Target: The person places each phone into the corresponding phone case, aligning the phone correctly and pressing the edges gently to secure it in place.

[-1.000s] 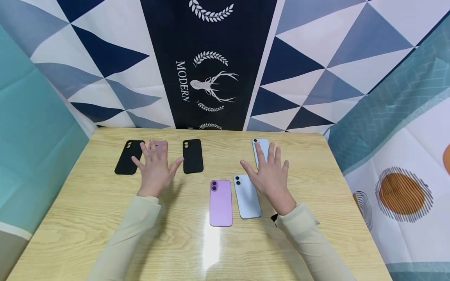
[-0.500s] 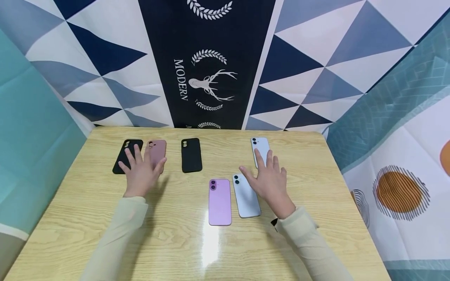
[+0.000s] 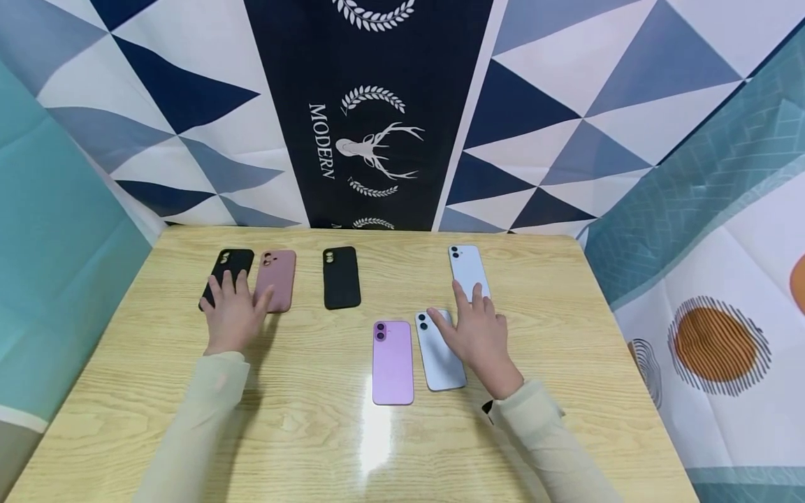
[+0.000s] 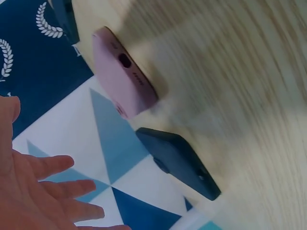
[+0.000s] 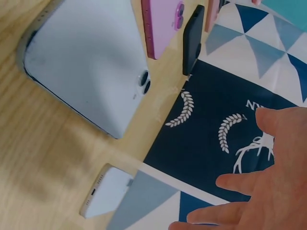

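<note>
My left hand (image 3: 233,320) hovers with spread fingers over the lower part of the leftmost black phone case (image 3: 235,260). Just right of it lies a dusty-pink phone case (image 3: 279,279), its lower left corner close to my thumb. In the left wrist view the black case (image 4: 177,160) and pink case (image 4: 120,72) lie apart from the fingers. My right hand (image 3: 481,339) is spread above the table, overlapping a pale blue phone (image 3: 440,360). Its fingertips reach the lower end of a second pale blue phone (image 3: 467,269) farther back. Neither hand holds anything.
Another black phone case (image 3: 342,278) lies at the back, left of centre. A lilac phone (image 3: 393,363) lies left of the nearer pale blue phone. The wooden table (image 3: 314,440) ends at a patterned cloth backdrop (image 3: 371,140), with cloth on both sides.
My left hand has moved left and nearer, from over the pink case to the leftmost black case, uncovering the pink one. My right hand has come slightly nearer, its fingers less spread.
</note>
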`<state>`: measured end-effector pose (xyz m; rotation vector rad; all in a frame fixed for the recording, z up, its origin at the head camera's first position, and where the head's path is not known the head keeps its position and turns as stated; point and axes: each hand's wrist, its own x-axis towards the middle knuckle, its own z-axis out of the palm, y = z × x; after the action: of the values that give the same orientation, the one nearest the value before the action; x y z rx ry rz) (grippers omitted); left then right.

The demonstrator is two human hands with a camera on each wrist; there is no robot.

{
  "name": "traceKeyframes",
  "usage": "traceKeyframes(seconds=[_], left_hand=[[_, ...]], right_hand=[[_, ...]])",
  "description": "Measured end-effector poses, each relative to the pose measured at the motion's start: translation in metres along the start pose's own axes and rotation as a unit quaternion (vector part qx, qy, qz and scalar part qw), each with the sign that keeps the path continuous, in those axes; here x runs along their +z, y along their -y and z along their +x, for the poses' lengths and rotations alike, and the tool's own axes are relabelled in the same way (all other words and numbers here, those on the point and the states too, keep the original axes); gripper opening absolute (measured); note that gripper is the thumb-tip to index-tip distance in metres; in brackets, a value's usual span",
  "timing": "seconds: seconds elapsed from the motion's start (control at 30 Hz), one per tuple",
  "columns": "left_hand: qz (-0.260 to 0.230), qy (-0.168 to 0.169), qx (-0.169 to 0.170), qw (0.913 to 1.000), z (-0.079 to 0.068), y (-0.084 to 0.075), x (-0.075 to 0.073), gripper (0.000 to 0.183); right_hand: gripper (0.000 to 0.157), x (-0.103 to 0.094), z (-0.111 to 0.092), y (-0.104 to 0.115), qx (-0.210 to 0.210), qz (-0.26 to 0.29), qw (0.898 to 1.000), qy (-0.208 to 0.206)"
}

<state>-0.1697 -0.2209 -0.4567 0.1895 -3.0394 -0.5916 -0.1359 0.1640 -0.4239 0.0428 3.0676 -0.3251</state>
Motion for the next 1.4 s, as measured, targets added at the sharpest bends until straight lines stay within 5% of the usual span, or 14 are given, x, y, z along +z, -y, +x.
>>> traceKeyframes(seconds=[0.37,1.4], left_hand=[[-0.004,0.011,-0.026,0.9996,0.014,0.019,0.000,0.081],[-0.011,0.045,-0.082,0.9956,0.022,0.046,0.007,0.086]], right_hand=[[0.078,0.011,0.005,0.000,0.016,0.001,1.000,0.018],[0.078,0.023,0.030,-0.012,0.031,-0.001,0.999,0.034]])
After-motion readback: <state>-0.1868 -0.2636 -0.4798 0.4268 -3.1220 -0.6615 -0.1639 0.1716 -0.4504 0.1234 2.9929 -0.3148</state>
